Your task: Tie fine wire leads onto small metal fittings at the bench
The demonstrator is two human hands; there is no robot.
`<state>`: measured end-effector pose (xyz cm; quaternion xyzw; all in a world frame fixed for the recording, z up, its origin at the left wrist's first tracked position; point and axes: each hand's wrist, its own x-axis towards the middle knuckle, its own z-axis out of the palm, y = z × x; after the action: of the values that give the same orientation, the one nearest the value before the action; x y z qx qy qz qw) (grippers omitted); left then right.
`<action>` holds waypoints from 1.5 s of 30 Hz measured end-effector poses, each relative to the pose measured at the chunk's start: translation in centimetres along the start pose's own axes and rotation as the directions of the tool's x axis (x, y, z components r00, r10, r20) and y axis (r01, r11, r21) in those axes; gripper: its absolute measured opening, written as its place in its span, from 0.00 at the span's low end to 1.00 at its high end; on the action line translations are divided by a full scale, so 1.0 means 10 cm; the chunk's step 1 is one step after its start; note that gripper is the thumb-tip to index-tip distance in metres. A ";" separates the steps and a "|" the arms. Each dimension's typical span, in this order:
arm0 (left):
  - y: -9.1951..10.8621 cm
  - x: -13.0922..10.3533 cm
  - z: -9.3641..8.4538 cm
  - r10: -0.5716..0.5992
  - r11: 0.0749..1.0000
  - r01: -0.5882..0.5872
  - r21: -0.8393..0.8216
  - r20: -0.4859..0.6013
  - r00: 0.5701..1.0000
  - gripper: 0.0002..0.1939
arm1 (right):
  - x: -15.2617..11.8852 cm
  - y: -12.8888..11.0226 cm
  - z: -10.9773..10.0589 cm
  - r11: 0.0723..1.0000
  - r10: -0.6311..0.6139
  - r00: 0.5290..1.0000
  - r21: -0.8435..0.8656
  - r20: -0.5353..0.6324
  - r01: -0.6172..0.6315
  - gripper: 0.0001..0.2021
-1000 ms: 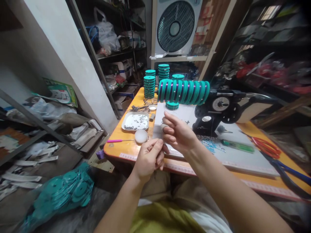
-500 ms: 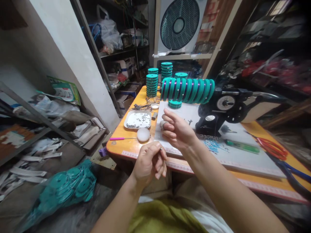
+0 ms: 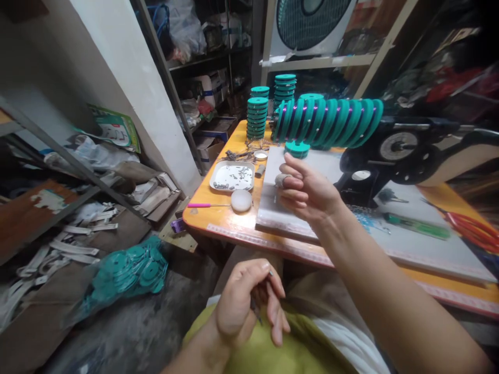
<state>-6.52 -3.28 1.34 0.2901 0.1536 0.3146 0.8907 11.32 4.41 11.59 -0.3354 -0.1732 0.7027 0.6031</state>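
Observation:
My left hand [image 3: 249, 296] is above the lap, its thumb and forefinger pinched on a thin dark sliver with a pale blue tip; the other fingers hang loosely. Over the grey board [image 3: 268, 210], my right hand [image 3: 306, 187] has its fingers curled, one with a pale wrap [image 3: 279, 179]. Whatever it may hold is hidden. Beyond it, a row of teal spools [image 3: 327, 122] with purple wire between flanges sits on the shaft of a black machine with a dial [image 3: 398, 145]. A single teal spool [image 3: 297, 149] lies on the board below the row.
On the orange table [image 3: 218, 218] are a white tray [image 3: 230, 179] of small metal bits, a round whitish container [image 3: 241, 201] and a pink-handled tool [image 3: 199, 205]. Stacked teal spools [image 3: 257, 117] stand behind. A green-handled tool [image 3: 417, 226] and red-handled tool [image 3: 471, 231] lie right.
My left hand has moved down toward the lap, away from the table edge. My right hand stays near the board, fingers more curled. The camera view has tilted down and shifted left.

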 end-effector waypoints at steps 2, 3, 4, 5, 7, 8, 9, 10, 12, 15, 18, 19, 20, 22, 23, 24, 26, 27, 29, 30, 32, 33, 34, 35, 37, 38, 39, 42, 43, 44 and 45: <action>0.00 -0.05 0.01 -0.024 1.000 0.023 -0.019 -0.030 0.999 0.20 | 0.00 0.00 -0.01 1.000 0.008 1.000 -0.005 0.006 -0.008 0.31; 0.00 -0.08 0.02 -0.039 0.999 0.038 -0.035 -0.037 0.999 0.20 | 0.00 0.00 -0.02 1.000 0.010 1.000 -0.007 0.010 -0.009 0.31; 0.00 -0.10 0.02 -0.058 0.997 0.056 -0.054 -0.035 0.998 0.20 | 0.00 0.01 -0.02 1.000 0.010 1.000 -0.008 0.014 -0.010 0.31; 0.01 -0.11 0.02 -0.075 0.995 0.073 -0.075 -0.024 0.997 0.19 | 0.00 0.01 -0.02 1.000 0.011 1.000 -0.010 0.018 -0.011 0.30; 0.02 -0.14 0.01 -0.098 0.988 0.098 -0.120 0.008 0.995 0.19 | 0.00 0.01 -0.02 1.000 0.012 1.000 -0.014 0.025 -0.012 0.30; 0.02 -0.16 0.00 -0.107 0.984 0.109 -0.141 0.021 0.994 0.19 | 0.00 0.01 -0.01 1.000 0.014 1.000 -0.017 0.025 -0.014 0.30; 0.02 -0.17 -0.01 -0.113 0.980 0.116 -0.160 0.029 0.993 0.19 | 0.00 0.01 -0.01 1.000 0.017 1.000 -0.020 0.025 -0.016 0.30; 0.01 -0.19 -0.03 -0.116 0.977 0.120 -0.177 0.033 0.993 0.19 | 0.00 0.01 -0.01 1.000 0.018 1.000 -0.024 0.023 -0.018 0.31; 0.00 -0.23 -0.05 -0.121 0.971 0.126 -0.205 0.037 0.992 0.19 | -0.01 0.01 -0.01 0.999 0.022 1.000 -0.036 0.015 -0.021 0.31; -0.03 -0.30 -0.09 -0.126 0.963 0.133 -0.233 0.045 0.991 0.20 | -0.02 0.01 -0.01 0.998 0.026 1.000 -0.052 0.004 -0.026 0.31; -0.05 -0.37 -0.10 -0.117 0.957 0.130 -0.259 0.066 0.991 0.21 | -0.02 0.02 -0.01 0.998 0.029 0.999 -0.051 0.015 -0.029 0.31; -0.06 -0.39 -0.10 -0.109 0.956 0.124 -0.266 0.071 0.991 0.22 | -0.02 0.02 -0.02 0.998 0.029 0.999 -0.050 0.021 -0.028 0.31; -0.07 -0.41 -0.11 -0.102 0.956 0.119 -0.269 0.076 0.992 0.22 | -0.02 0.01 -0.02 0.998 0.027 0.999 -0.049 0.027 -0.026 0.30; -0.08 -0.43 -0.12 -0.091 0.958 0.109 -0.265 0.080 0.993 0.23 | -0.01 0.01 -0.04 0.999 0.024 0.999 -0.046 0.040 -0.023 0.30; -0.09 -0.44 -0.13 -0.088 0.960 0.106 -0.260 0.080 0.993 0.23 | -0.01 0.00 -0.05 0.999 0.023 0.999 -0.044 0.049 -0.021 0.30; -0.10 -0.45 -0.13 -0.089 0.962 0.107 -0.253 0.081 0.993 0.24 | -0.01 0.00 -0.05 0.999 0.022 0.998 -0.043 0.059 -0.020 0.30; -0.11 -0.47 -0.14 -0.088 0.966 0.106 -0.238 0.082 0.993 0.24 | -0.01 0.00 -0.07 0.999 0.020 0.997 -0.047 0.081 -0.017 0.30; -0.11 -0.47 -0.14 -0.087 0.968 0.104 -0.231 0.082 0.993 0.23 | -0.01 0.00 -0.08 0.998 0.018 0.995 -0.055 0.093 -0.013 0.30; -0.11 -0.48 -0.14 -0.080 0.971 0.096 -0.220 0.079 0.994 0.23 | 0.00 0.01 -0.10 0.996 0.009 0.993 -0.085 0.118 0.001 0.29; -0.11 -0.49 -0.14 -0.079 0.972 0.094 -0.216 0.079 0.994 0.23 | 0.01 0.02 -0.11 0.994 0.002 0.992 -0.106 0.127 0.012 0.28; -0.12 -0.50 -0.13 -0.078 0.971 0.093 -0.219 0.077 0.994 0.22 | 0.02 0.04 -0.13 0.988 -0.019 0.991 -0.149 0.135 0.039 0.25; -0.13 -0.50 -0.13 -0.073 0.972 0.088 -0.220 0.073 0.995 0.22 | 0.01 0.05 -0.15 0.984 -0.028 0.990 -0.172 0.140 0.052 0.23; -0.14 -0.50 -0.14 -0.067 0.973 0.081 -0.216 0.070 0.995 0.22 | -0.01 0.08 -0.17 0.978 -0.030 0.988 -0.199 0.152 0.060 0.21; -0.15 -0.50 -0.14 -0.057 0.976 0.070 -0.209 0.063 0.996 0.22 | -0.04 0.12 -0.20 0.970 -0.021 0.985 -0.236 0.173 0.062 0.19; -0.17 -0.50 -0.15 -0.031 0.982 0.039 -0.187 0.048 0.998 0.21 | -0.14 0.23 -0.26 0.934 0.039 0.970 -0.354 0.241 0.050 0.20; -0.17 -0.49 -0.15 -0.018 0.984 0.025 -0.176 0.042 0.999 0.21 | -0.21 0.31 -0.29 0.901 0.093 0.957 -0.432 0.276 0.037 0.21; -0.18 -0.49 -0.15 -0.006 0.985 0.012 -0.170 0.034 0.999 0.21 | -0.28 0.40 -0.33 0.860 0.157 0.939 -0.509 0.307 0.023 0.23; -0.20 -0.47 -0.16 0.032 0.987 -0.031 -0.159 0.004 0.999 0.22 | -0.49 0.69 -0.42 0.770 0.328 0.877 -0.637 0.351 -0.034 0.21; -0.21 -0.47 -0.16 0.042 0.987 -0.042 -0.156 -0.003 0.999 0.22 | -0.55 0.77 -0.45 0.765 0.356 0.862 -0.642 0.361 -0.047 0.20; -0.22 -0.46 -0.16 0.047 0.987 -0.047 -0.152 -0.006 0.999 0.23 | -0.59 0.85 -0.47 0.770 0.365 0.855 -0.636 0.368 -0.055 0.19; -0.23 -0.46 -0.16 0.049 0.987 -0.050 -0.152 -0.007 0.999 0.23 | -0.62 0.92 -0.48 0.779 0.356 0.858 -0.625 0.370 -0.054 0.18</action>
<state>-9.61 -7.09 -0.92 0.2246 0.1234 0.3478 0.9019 8.21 -4.33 3.81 -0.3442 -0.4860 0.7351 0.3238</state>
